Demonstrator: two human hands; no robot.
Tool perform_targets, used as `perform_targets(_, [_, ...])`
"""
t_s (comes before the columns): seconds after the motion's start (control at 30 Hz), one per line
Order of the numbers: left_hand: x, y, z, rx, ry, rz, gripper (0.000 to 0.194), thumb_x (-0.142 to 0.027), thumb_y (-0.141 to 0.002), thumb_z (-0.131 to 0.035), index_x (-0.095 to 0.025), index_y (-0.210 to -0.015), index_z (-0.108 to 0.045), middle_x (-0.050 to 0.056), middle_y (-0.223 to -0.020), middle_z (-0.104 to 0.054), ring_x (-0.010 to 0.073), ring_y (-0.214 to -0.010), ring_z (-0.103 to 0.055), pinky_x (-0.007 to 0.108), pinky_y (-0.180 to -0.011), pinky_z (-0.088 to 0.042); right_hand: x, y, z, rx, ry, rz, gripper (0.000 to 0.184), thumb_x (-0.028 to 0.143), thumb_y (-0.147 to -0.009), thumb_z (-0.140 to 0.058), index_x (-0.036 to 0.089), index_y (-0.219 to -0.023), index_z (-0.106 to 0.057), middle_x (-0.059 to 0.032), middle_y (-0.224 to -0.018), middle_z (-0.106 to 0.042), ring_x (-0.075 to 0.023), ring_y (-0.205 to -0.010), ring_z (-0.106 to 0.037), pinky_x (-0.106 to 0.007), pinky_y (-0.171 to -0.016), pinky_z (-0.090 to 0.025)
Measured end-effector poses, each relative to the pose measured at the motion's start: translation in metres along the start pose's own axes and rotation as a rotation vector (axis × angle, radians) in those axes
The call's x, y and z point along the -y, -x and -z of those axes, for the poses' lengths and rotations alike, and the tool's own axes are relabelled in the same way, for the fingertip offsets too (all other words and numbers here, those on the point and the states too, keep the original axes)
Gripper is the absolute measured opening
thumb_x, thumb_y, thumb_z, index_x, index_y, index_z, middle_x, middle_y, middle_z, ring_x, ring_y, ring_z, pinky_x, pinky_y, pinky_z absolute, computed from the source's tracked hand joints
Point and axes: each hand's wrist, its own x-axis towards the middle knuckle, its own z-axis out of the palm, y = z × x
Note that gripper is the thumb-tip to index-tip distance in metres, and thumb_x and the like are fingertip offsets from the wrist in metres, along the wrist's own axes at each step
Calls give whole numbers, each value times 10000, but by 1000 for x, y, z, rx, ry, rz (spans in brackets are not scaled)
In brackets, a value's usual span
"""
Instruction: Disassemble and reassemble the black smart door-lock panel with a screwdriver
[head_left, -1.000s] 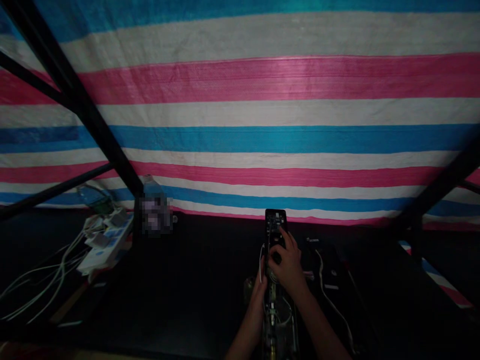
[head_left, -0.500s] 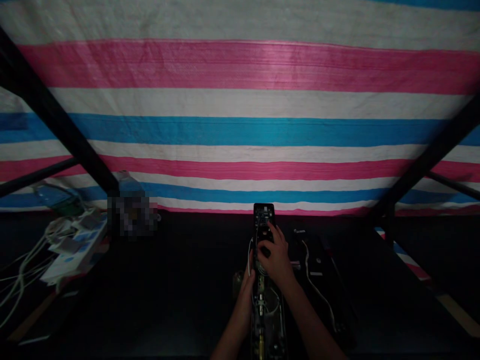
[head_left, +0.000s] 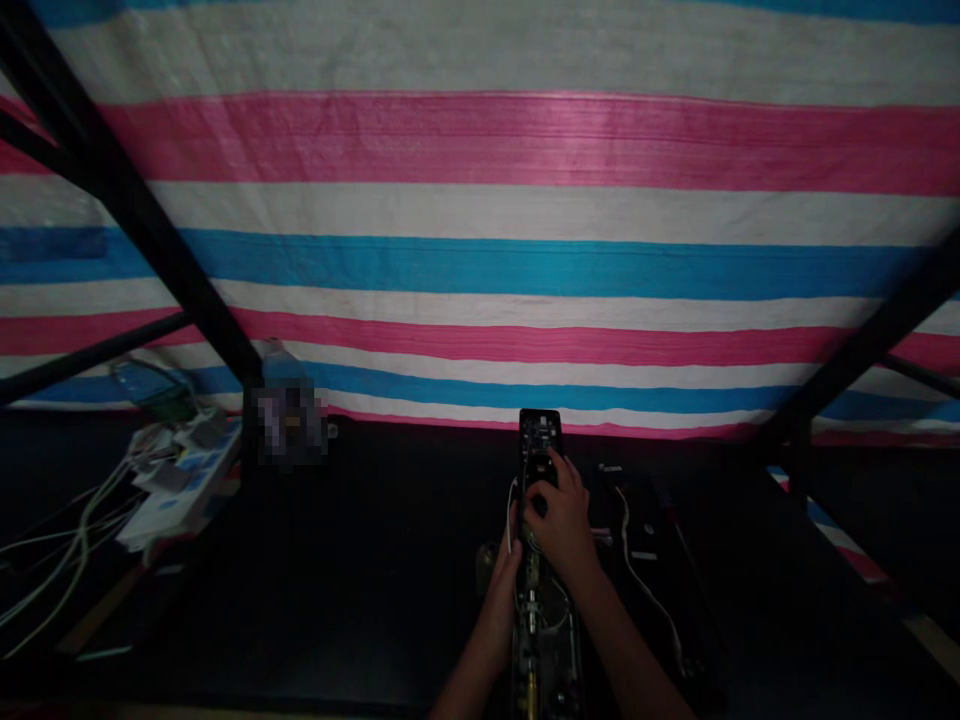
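Observation:
A long, narrow black device housing (head_left: pixel 515 650) lies open in front of me, its far end pointing away. Inside it are a circuit board (head_left: pixel 540 430) at the far end and metal and brass-coloured rod parts (head_left: pixel 533 610) nearer to me. My left hand (head_left: pixel 504 575) is closed along the housing's left side, beside a thin white cable (head_left: pixel 511 515). Over the housing's middle, just below the board, my right hand (head_left: pixel 566 510) has thumb and finger bent together in a pinch. Whatever is between those fingertips is too dark and small to make out.
A dark panel-like part with a pale cable (head_left: pixel 634 565) lies to the right. At far left are a white power strip (head_left: pixel 180 490), tangled white cords (head_left: pixel 82 530) and a green-tinted bottle (head_left: pixel 165 395). Black frame bars (head_left: pixel 150 230) and a striped sheet (head_left: pixel 480 270) rise behind the dark table.
The view has shifted a little, so everything sits slightly farther right in the picture. Both hands stay at the housing, and the right fingers have moved only slightly.

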Motion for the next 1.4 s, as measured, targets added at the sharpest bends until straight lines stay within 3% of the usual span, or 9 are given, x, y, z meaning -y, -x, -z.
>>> perform_targets(0.33, [-16, 12, -5, 76, 8, 28, 772, -649, -816, -625, -247, -1462, -498, 56, -1577, -398, 313, -1504, -235, 449, -1247, -133, -1, 2, 0, 1, 28, 41, 147, 190, -847, -597, 235, -823, -735, -91, -1526, -402, -371, -1407, -319, -580, -1035, -372])
perform_targets(0.47, [-21, 16, -6, 50, -17, 35, 798, -653, -813, -626, -218, -1468, -489, 49, -1604, -341, 318, -1506, -229, 446, -1240, -176, -2, 4, -3, -22, 15, 64, 139, 189, -846, -599, 224, -807, -728, -112, -1516, -403, -379, -1397, -329, -581, -1023, -383])
perform_targets(0.8, [-17, 15, -2, 57, 1, 33, 705, -601, -852, -620, -246, -1451, -510, 28, -1599, -352, 299, -1508, -229, 447, -1243, -165, -3, 3, -5, -38, 17, 57, 110, 181, -814, -607, 227, -797, -706, -94, -1521, -407, -386, -1394, -332, -587, -1007, -393])
perform_targets(1.2, [-14, 13, -2, 82, 42, 42, 757, -592, -862, -616, -243, -1504, -421, 24, -1612, -324, 288, -1508, -234, 429, -1238, -192, -6, 1, -5, -41, -52, 9, 58, 170, -775, -632, 215, -748, -656, -110, -1506, -409, -363, -1356, -389, -583, -1006, -396])
perform_targets(1.4, [-9, 11, 2, 63, 14, 47, 754, -606, -844, -628, -242, -1483, -463, 35, -1577, -396, 309, -1496, -263, 450, -1238, -191, -9, 0, -6, -37, -79, 19, 94, 186, -793, -624, 230, -769, -703, -105, -1510, -402, -355, -1356, -389, -572, -1019, -393])
